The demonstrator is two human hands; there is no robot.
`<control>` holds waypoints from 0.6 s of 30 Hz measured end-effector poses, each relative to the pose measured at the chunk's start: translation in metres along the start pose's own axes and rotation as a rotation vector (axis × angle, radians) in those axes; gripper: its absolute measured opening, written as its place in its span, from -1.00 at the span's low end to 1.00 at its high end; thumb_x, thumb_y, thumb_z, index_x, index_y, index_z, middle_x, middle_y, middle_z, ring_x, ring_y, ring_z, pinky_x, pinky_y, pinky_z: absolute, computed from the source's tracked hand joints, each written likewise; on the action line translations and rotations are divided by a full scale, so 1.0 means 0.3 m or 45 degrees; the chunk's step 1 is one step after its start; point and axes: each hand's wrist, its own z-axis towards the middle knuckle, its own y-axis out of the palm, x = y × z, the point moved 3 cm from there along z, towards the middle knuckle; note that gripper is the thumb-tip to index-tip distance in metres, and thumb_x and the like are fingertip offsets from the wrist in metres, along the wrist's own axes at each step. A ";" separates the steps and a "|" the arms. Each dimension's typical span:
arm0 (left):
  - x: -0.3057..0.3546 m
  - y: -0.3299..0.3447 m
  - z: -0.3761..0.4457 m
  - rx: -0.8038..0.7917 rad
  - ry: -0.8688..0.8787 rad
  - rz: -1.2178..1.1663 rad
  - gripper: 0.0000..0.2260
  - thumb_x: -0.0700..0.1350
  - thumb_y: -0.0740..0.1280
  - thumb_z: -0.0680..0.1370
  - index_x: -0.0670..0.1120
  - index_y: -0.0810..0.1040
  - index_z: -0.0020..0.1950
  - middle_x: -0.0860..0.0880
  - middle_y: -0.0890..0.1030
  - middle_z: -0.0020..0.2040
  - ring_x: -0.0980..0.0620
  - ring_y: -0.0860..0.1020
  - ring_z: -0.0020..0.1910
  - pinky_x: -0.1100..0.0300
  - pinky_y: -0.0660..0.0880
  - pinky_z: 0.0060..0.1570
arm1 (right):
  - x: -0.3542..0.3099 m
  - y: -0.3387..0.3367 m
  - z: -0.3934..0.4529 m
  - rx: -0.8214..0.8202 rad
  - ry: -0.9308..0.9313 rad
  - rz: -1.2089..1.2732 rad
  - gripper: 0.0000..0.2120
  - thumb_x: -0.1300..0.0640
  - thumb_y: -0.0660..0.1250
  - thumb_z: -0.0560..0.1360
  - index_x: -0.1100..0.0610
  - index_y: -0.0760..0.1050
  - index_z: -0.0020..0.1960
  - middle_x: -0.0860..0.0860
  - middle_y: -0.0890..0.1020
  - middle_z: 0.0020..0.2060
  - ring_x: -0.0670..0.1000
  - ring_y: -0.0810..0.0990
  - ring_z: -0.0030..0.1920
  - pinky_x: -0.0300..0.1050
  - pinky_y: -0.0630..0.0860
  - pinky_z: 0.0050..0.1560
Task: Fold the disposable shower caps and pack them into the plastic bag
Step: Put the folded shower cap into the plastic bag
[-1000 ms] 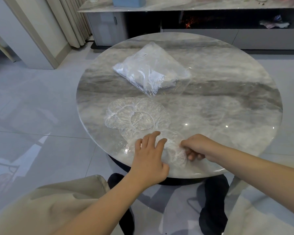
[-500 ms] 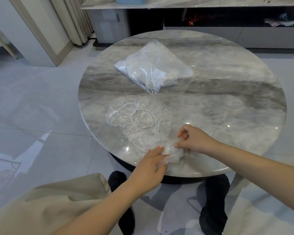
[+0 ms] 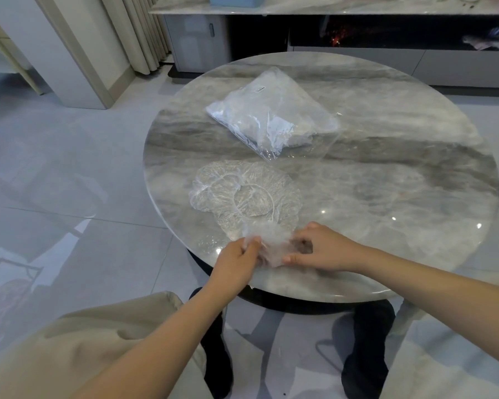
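Fingers of the left hand (image 3: 236, 262) and right hand (image 3: 319, 250) pinched a bunched shower cap (image 3: 271, 244) at the round table's (image 3: 386, 197) near edge. It looked featherlight, limp and slippery, best gripped along the elastic rim. Two more caps (image 3: 242, 194) apparently lay flat beyond; one plastic bag (image 3: 271, 116) sat farther back.

Soft, cool, even light fills the head view, 3 small glare spots dot the glossy marble table (image 3: 392, 180), the polished floor (image 3: 69, 174) mirrors pale window shapes, the wide lens bends straight lines near the edges, and focus is fairly sharp throughout.
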 end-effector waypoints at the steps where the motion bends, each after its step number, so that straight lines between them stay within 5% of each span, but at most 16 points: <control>1: 0.004 0.001 0.014 0.029 -0.016 0.019 -0.58 0.10 0.12 0.61 -0.21 0.56 -0.11 -0.08 0.63 -0.22 -0.04 0.56 -0.24 0.18 0.45 -0.17 | 0.008 0.001 0.010 0.083 0.016 -0.003 -0.72 -0.11 0.36 0.47 0.03 0.43 -0.29 -0.09 0.45 -0.37 -0.15 0.36 -0.25 -0.24 0.29 -0.23; 5: 0.026 -0.004 0.054 0.141 -0.004 0.158 -0.64 0.04 0.13 0.63 -0.20 0.55 -0.10 -0.13 0.65 -0.24 -0.04 0.61 -0.26 0.19 0.50 -0.22 | 0.012 0.016 0.039 0.296 0.151 0.069 -0.70 0.03 0.33 0.52 0.08 0.42 -0.35 -0.12 0.43 -0.48 -0.16 0.38 -0.44 -0.32 0.31 -0.36; 11: 0.033 0.016 0.089 0.174 0.201 0.616 -0.67 0.02 0.14 0.63 -0.06 0.26 -0.31 -0.01 0.40 -0.41 -0.08 0.50 -0.39 0.13 0.36 -0.37 | 0.014 0.043 0.046 0.354 0.158 -0.151 -0.82 0.02 0.30 0.51 0.03 0.42 -0.24 -0.16 0.45 -0.41 -0.14 0.40 -0.26 -0.27 0.25 -0.33; 18: 0.026 -0.021 0.109 0.278 0.127 1.001 -0.75 0.06 0.13 0.63 -0.13 0.33 0.05 0.00 0.46 -0.24 0.01 0.43 -0.30 0.17 0.30 -0.33 | 0.018 0.048 0.044 0.364 0.157 -0.158 -0.87 0.07 0.26 0.52 0.02 0.30 -0.04 -0.10 0.50 -0.31 -0.04 0.48 -0.22 -0.16 0.35 -0.28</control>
